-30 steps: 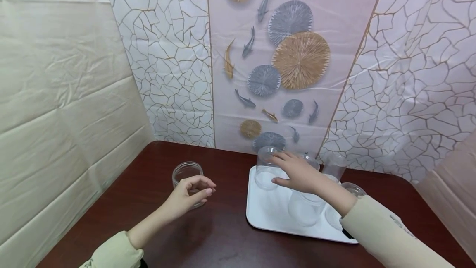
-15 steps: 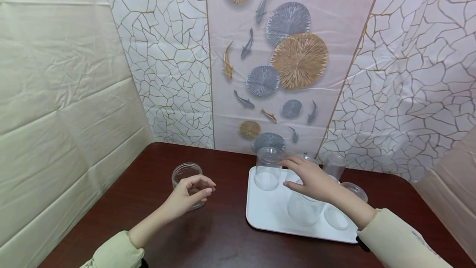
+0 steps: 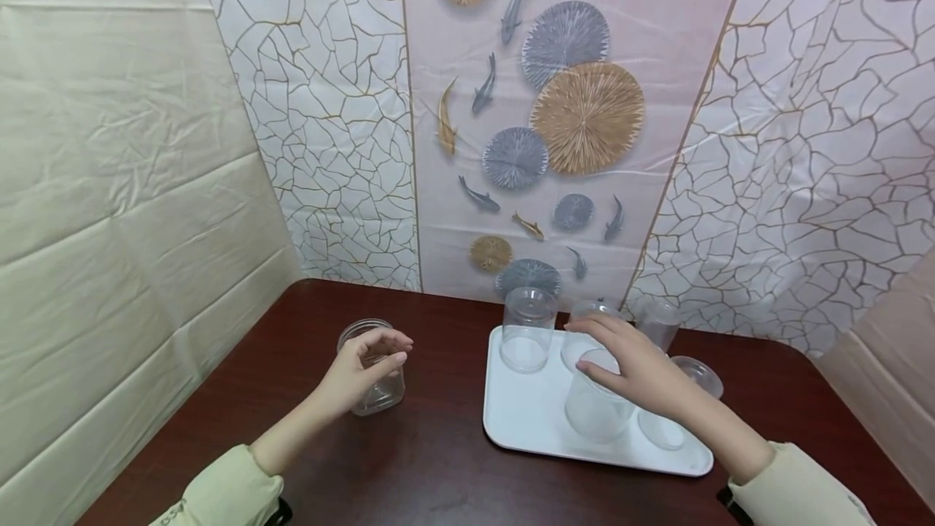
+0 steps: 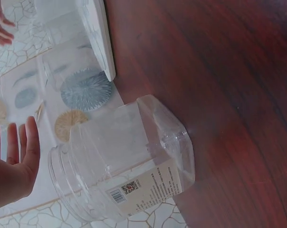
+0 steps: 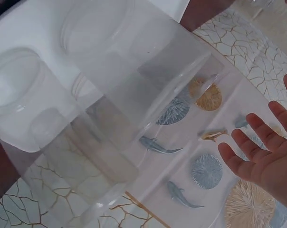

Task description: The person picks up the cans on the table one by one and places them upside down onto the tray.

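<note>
My left hand [image 3: 354, 372] hovers beside the mouth of a clear plastic jar [image 4: 119, 166], its fingers loosely bent and holding nothing. The jar stands upright on the dark table; a pale label with a barcode shows in the left wrist view. Over a white tray [image 3: 514, 420], my right hand [image 3: 635, 368] hangs with relaxed fingers spread and nothing in its grip. Beneath and behind that hand stand clear containers: one at the back left [image 3: 529, 331], a larger one in front [image 3: 595, 412], and others partly hidden by the hand and forearm.
Another clear container [image 3: 660, 323] stands toward the tray's back right, with a further one [image 3: 701, 376] near the right edge. Patterned fabric [image 3: 475, 209] hangs directly behind the table [image 3: 453, 461]. A cream padded wall [image 3: 146, 226] runs along the left.
My right hand has moved right and slightly toward me, away from the back-left container. The left hand has drifted slightly left, uncovering more of the jar's lower part. The containers have stayed put.
</note>
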`<state>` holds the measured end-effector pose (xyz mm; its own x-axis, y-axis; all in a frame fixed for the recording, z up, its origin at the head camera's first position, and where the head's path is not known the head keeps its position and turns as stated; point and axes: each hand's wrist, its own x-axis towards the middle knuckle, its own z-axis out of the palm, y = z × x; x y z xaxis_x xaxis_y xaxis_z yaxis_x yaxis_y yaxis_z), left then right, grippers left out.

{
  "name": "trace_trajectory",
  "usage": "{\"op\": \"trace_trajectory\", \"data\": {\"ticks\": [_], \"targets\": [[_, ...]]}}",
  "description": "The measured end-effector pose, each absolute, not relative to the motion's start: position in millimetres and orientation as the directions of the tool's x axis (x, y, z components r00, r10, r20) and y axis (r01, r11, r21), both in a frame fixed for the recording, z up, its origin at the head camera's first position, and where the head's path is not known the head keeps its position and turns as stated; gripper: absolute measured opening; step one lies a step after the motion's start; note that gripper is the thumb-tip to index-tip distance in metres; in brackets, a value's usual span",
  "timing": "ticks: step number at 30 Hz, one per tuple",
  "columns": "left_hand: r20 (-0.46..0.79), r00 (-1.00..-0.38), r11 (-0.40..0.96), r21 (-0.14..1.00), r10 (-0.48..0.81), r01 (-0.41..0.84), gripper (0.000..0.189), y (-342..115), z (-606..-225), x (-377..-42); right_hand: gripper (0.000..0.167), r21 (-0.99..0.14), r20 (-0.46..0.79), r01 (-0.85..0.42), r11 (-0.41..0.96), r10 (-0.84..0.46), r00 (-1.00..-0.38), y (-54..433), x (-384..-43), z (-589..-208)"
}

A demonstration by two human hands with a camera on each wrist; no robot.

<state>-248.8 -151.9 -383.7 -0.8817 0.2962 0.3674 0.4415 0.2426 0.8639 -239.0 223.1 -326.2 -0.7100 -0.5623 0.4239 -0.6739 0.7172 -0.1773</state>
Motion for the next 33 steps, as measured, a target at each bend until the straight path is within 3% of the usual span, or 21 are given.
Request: {"op": "trace_trajectory", "data": {"ticks": [8,19,26,33], "targets": [[0.459,-0.866,0.313,0.807,0.2,0.501,0.025,-157.1,-381.0,-257.7,0.04,-0.212,0.469,-0.673,0.708,-0.531,-0.706,232.4,-234.9,-333.3],[0.445,-0.885,0.325,0.824,0.135,0.463,0.03,-164.3,-382.6,-270.7,0.04,-0.225,0.517,-0.662,0.715,-0.488,-0.703,240.1,-232.9,-344.5],[0.457,-0.872,0.297,0.82,0.176,0.489,0.039,-168.0,-380.4,-276.4,0.04,-0.271,0.542,-0.646,0.713,-0.442,-0.715,243.6,-231.7,-344.4],[0.457,-0.86,0.362,0.78,0.228,0.511,0.041,-169.5,-379.1,-282.9,0.04,-0.31,0.539,-0.634,0.709,-0.418,-0.731,244.9,-231.2,-345.1]]}}
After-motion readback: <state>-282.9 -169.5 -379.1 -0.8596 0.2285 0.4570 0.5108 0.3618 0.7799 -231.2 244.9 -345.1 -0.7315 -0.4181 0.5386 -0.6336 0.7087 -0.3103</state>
